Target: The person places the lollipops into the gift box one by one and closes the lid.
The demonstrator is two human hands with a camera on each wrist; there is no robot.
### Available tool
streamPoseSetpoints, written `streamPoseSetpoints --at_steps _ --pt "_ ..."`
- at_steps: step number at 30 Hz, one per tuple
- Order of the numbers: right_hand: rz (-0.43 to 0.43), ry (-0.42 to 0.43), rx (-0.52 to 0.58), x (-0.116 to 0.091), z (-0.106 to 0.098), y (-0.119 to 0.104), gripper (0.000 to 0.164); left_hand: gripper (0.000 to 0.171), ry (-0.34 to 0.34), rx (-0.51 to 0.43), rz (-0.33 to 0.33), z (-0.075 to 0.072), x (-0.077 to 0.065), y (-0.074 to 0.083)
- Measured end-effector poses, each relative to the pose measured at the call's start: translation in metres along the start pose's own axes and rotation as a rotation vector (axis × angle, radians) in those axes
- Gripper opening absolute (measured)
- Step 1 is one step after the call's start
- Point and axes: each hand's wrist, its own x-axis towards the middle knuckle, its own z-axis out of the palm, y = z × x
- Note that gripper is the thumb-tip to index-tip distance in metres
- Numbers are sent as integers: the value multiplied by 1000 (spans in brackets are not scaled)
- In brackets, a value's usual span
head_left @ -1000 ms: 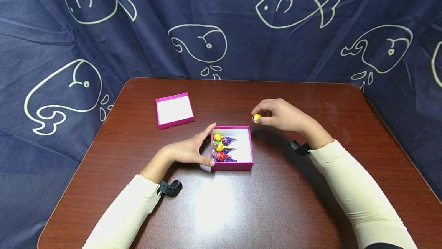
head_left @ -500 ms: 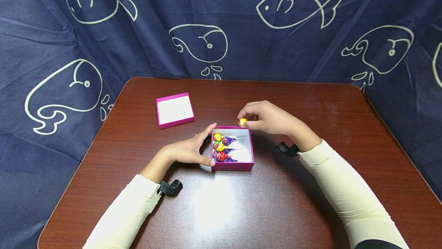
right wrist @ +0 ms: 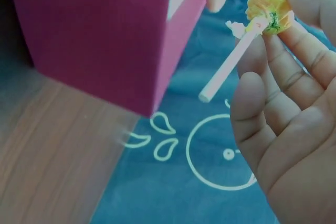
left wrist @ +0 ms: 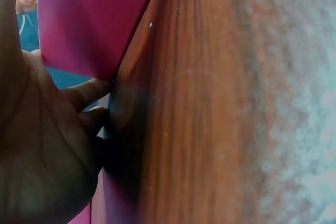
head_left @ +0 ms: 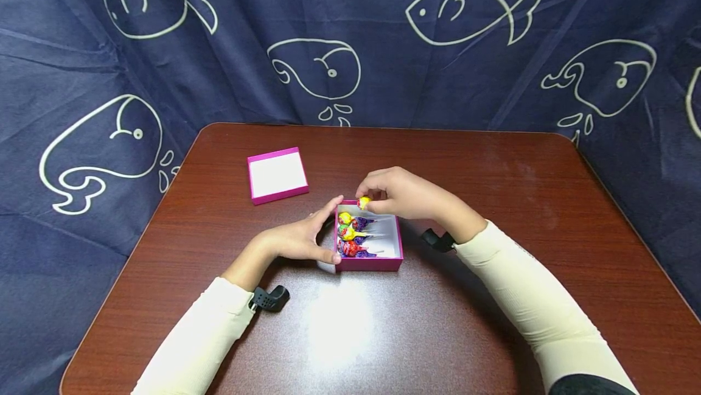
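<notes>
In the head view, a magenta box (head_left: 368, 264) with a white inside stands on the table. Several wrapped lollipops (head_left: 353, 234), yellow, purple, red and green, lie in its left part, sticks pointing right. My left hand (head_left: 296, 238) spans the box's left side, thumb at the near corner and a finger at the far one. A yellow lollipop (right wrist: 270, 9) is pinched by its wrapped head between the thumb and fingertips of my right hand (head_left: 408, 194), which is over the box's far edge. Its white stick hangs free in the right wrist view.
A magenta lid (head_left: 278, 174), white inside up, lies behind and left of the box on the brown table (head_left: 465, 334). A dark blue cloth (head_left: 383, 78) with fish and whale drawings hangs behind the table. Each wrist wears a black strap-mounted piece.
My right hand has moved left and slightly nearer with the yellow lollipop, from right of the box to over its far edge. My left hand, the box and the lid have stayed put.
</notes>
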Motion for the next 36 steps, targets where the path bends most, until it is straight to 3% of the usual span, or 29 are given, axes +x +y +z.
streamPoseSetpoints --at_steps 14,36 --pt "-75 -53 -4 10 24 -1 11 120 5 12 14 0 0 -1" --pt "-46 -74 -192 18 38 3 7 121 11 -6 32 0 -1 -1"
